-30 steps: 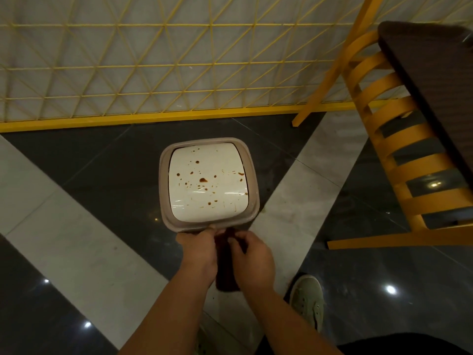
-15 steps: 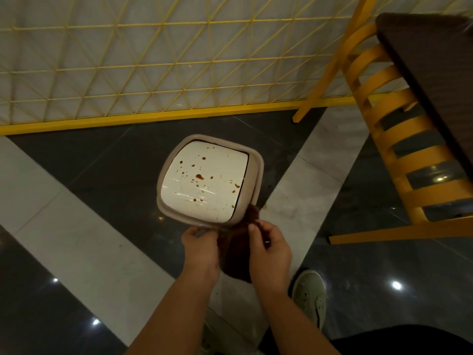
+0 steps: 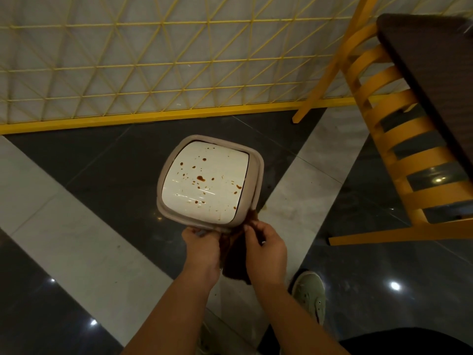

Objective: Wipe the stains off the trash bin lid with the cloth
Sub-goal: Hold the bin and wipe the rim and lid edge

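So far no wiping done: trash bin lid [image 3: 204,180] at 12 o'clock of my hands carries all its stains [image 3: 201,178]; left hand [image 3: 202,245] grips its near rim, right hand [image 3: 266,248] pinches the cloth [image 3: 235,257].

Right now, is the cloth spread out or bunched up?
Bunched: the dark cloth hangs in a narrow bundle between the left hand and right hand.

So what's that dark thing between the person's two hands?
A dark brown cloth, in the head view, hanging between the left hand and right hand.
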`<state>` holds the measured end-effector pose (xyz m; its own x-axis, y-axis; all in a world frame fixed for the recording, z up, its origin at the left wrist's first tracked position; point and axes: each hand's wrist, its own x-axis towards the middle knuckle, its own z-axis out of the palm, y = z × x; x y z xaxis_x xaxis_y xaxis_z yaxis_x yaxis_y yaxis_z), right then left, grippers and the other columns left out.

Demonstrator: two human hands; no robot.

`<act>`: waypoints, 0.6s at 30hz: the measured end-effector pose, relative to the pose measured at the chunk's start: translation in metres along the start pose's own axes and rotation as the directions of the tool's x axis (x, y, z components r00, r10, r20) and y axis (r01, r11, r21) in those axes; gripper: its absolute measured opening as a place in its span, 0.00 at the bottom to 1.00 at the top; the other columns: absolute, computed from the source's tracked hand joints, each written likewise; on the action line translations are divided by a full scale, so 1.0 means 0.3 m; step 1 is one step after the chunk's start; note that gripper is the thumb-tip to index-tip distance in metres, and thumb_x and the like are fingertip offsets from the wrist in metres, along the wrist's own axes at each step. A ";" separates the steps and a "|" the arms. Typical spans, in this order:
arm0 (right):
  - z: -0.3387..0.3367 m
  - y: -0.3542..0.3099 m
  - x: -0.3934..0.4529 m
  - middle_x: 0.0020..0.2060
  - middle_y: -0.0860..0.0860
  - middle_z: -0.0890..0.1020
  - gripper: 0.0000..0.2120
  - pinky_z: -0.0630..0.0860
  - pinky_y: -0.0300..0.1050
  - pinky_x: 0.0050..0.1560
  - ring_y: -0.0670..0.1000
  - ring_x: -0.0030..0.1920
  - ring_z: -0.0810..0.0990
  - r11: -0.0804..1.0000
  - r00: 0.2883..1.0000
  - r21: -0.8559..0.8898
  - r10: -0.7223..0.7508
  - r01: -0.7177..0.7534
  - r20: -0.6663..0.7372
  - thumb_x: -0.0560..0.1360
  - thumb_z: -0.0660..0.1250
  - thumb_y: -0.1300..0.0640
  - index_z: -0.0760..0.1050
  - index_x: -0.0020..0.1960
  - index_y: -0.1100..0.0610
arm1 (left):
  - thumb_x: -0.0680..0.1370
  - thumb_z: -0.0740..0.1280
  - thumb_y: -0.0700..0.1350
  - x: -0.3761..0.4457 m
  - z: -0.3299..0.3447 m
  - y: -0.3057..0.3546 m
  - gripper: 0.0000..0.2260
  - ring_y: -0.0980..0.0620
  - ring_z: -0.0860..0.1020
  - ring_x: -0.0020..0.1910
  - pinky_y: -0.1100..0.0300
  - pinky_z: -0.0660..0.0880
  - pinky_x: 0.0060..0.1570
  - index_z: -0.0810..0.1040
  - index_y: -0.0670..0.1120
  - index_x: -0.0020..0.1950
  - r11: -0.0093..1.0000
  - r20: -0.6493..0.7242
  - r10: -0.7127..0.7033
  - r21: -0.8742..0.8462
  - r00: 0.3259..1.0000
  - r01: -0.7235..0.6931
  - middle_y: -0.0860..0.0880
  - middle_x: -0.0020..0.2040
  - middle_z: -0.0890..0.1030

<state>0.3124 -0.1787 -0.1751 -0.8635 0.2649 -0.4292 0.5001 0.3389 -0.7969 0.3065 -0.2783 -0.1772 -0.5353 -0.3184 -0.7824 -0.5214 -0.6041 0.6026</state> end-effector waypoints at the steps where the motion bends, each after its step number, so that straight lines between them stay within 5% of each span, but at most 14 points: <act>1: -0.003 0.007 -0.001 0.42 0.39 0.80 0.05 0.71 0.29 0.40 0.37 0.43 0.77 1.000 1.000 -0.017 -0.006 0.006 0.012 0.77 0.65 0.52 0.75 0.49 0.41 | 0.75 0.68 0.32 0.001 -0.004 0.001 0.23 0.44 0.80 0.57 0.45 0.77 0.58 0.65 0.50 0.64 1.000 0.011 -0.006 0.001 1.000 0.006 0.43 0.60 0.79; 5: -0.028 -0.025 0.113 0.44 0.42 0.82 0.07 0.78 0.42 0.46 0.43 0.44 0.79 0.970 0.993 -0.214 -0.117 0.115 0.002 0.77 0.64 0.49 0.78 0.53 0.44 | 0.75 0.66 0.30 0.003 -0.008 0.013 0.26 0.44 0.82 0.53 0.53 0.81 0.48 0.63 0.46 0.68 1.000 0.054 -0.006 -0.012 0.999 0.006 0.40 0.60 0.78; 8: -0.039 -0.082 0.215 0.47 0.44 0.82 0.10 0.78 0.43 0.45 0.45 0.45 0.79 0.936 0.983 -0.308 -0.184 0.172 -0.012 0.78 0.62 0.50 0.78 0.56 0.45 | 0.76 0.66 0.31 0.009 -0.006 0.017 0.25 0.45 0.81 0.53 0.53 0.79 0.50 0.61 0.46 0.68 1.000 0.044 0.001 0.000 0.999 -0.001 0.40 0.60 0.77; 12: -0.013 -0.077 0.190 0.48 0.45 0.82 0.11 0.78 0.43 0.45 0.46 0.45 0.79 0.957 0.984 -0.256 -0.160 0.135 -0.080 0.78 0.62 0.50 0.78 0.57 0.46 | 0.76 0.66 0.31 0.011 -0.006 0.009 0.25 0.45 0.81 0.54 0.53 0.79 0.51 0.62 0.47 0.68 1.000 0.030 0.005 0.008 1.000 -0.006 0.40 0.60 0.77; 18: -0.006 0.007 0.042 0.46 0.43 0.81 0.08 0.78 0.41 0.48 0.43 0.46 0.78 0.979 0.997 -0.186 -0.076 0.078 0.018 0.77 0.64 0.49 0.78 0.54 0.45 | 0.76 0.67 0.34 0.012 -0.027 0.018 0.24 0.43 0.80 0.56 0.50 0.79 0.54 0.63 0.47 0.69 0.998 0.090 0.034 0.049 0.995 -0.038 0.41 0.60 0.78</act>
<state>0.3027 -0.1729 -0.1814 -0.9000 0.2221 -0.3750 0.4346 0.5209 -0.7347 0.3072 -0.2885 -0.1780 -0.6100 -0.2718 -0.7444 -0.5324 -0.5551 0.6390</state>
